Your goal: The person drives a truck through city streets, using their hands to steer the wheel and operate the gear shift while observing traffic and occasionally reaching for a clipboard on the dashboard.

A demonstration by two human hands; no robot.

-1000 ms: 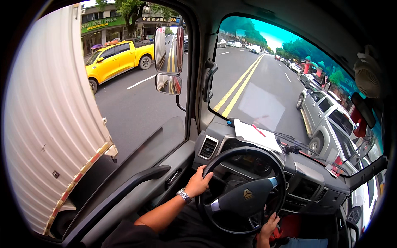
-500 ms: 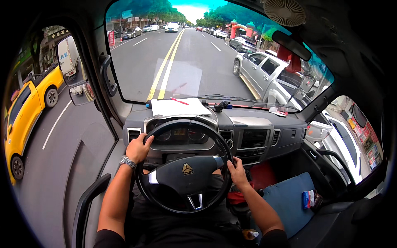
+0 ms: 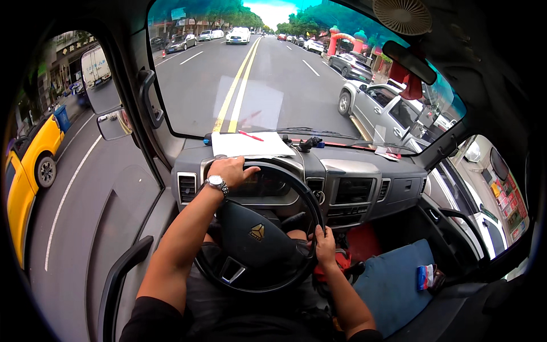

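A yellow car (image 3: 25, 171) shows through the side window. The left hand (image 3: 229, 170), wristwatch (image 3: 216, 182) below it, curls closed over the top rim of the black steering wheel (image 3: 259, 233). The right hand (image 3: 325, 246) grips the wheel's lower right rim. White papers (image 3: 250, 145) lie on the dashboard's front edge; a blue cushion (image 3: 393, 285) covers the passenger seat.

The steering wheel (image 3: 257, 239) is looking black with a small gold badge in its middle, and the watch (image 3: 215, 182) is shining silver. White paper (image 3: 250, 145) is lying with a red pen (image 3: 250, 135) on the grey dashboard (image 3: 364, 171), and the seat cushion (image 3: 393, 285) is showing blue. Outside, a yellow car (image 3: 25, 171) and a silver pickup (image 3: 387, 111) are sitting by a grey road (image 3: 273, 85) with two yellow lines.
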